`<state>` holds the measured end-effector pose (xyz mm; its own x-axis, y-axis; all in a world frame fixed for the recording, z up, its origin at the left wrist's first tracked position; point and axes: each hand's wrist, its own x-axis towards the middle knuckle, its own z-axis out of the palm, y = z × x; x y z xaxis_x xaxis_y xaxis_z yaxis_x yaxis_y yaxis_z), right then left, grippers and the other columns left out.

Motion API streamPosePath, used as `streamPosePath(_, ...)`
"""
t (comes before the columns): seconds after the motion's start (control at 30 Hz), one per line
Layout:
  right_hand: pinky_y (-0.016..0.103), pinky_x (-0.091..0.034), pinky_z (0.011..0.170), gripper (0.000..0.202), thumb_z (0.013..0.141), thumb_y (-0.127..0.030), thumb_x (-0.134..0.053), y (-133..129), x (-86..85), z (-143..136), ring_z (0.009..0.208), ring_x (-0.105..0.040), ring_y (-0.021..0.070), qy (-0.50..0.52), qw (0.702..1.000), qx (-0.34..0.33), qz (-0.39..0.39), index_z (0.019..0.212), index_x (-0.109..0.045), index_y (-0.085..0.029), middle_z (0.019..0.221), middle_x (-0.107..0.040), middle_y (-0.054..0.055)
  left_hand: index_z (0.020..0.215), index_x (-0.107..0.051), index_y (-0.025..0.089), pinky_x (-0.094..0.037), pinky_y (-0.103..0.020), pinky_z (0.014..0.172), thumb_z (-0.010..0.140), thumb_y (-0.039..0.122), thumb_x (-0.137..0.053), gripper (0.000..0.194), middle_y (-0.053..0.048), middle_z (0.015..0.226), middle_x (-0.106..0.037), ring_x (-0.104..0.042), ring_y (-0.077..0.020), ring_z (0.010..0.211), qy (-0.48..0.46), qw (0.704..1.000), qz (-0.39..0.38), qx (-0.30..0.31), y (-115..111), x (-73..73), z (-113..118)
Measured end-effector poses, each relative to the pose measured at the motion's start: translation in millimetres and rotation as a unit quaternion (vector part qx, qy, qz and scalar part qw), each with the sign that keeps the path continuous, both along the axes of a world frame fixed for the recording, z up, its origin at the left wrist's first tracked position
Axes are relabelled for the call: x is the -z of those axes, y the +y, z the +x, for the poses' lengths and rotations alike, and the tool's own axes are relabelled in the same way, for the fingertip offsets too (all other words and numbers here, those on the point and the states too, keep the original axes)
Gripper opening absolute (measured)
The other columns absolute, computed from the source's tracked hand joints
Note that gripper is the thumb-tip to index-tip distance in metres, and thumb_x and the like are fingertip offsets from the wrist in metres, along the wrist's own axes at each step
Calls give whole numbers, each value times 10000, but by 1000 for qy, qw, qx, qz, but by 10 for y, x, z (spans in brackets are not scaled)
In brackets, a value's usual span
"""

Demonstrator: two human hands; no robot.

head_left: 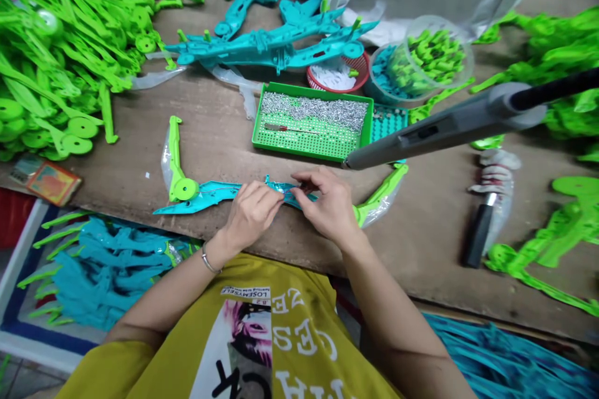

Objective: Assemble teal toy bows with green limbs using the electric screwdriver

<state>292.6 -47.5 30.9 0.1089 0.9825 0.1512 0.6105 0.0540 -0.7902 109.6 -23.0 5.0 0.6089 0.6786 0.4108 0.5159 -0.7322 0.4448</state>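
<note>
A long teal plastic part (201, 198), shaped like a toy bow, lies across the table edge in front of me. At its left end is a green arm (175, 153), and at its right end another green arm (382, 194); clear film hangs by both. A thin line runs along the teal part's left half. My left hand (253, 211) is closed over the middle, its fingertips pinched together. Close beside it, my right hand (327, 202) has thumb and forefinger drawn together at the same spot. Whatever small thing is between the fingertips is hidden.
A green tray (312, 153) holds metal screws and a small screwdriver (287, 129). A grey power screwdriver (435, 128) hangs above the right side. Green parts (60, 56) are heaped left; teal parts (262, 43) lie behind. A black-handled tool (479, 230) lies right.
</note>
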Motion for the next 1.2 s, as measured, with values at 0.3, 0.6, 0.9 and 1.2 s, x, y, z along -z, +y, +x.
streamPosePath(0.3,323,-558,697,55,829,-241,-660,-18,0,-62,785,-647,185,23,1000,-12,-14,841,-700,-204,853,-673,58,952,-660,172,-523,-285,762,1010,144,-377,290,-63,873,-686,-637,-157,805,47,995,3,93,-22,-20,-2)
streamPosePath(0.6,316,-542,714,137,787,-123,-590,-11,36,-23,805,-643,175,84,996,-28,-24,828,-703,-190,848,-666,50,808,-526,201,-486,-251,645,961,237,-563,162,-12,754,-618,-620,-141,704,-42,998,-44,-25,55,79,78)
streamPosePath(0.9,312,-551,681,37,780,-225,-673,20,47,-34,785,-647,177,113,992,0,-52,781,-702,-204,843,-674,47,936,-581,174,-560,-231,626,897,217,-659,98,-22,921,-611,-645,-98,689,-116,983,-138,-43,69,52,116)
streamPosePath(1.2,324,-544,699,40,761,-211,-660,46,88,-57,739,-633,170,85,994,57,-47,753,-698,-202,796,-680,41,985,-672,165,-583,-290,779,913,114,-596,117,-57,918,-675,-671,-143,865,-101,990,-95,11,-16,-30,65)
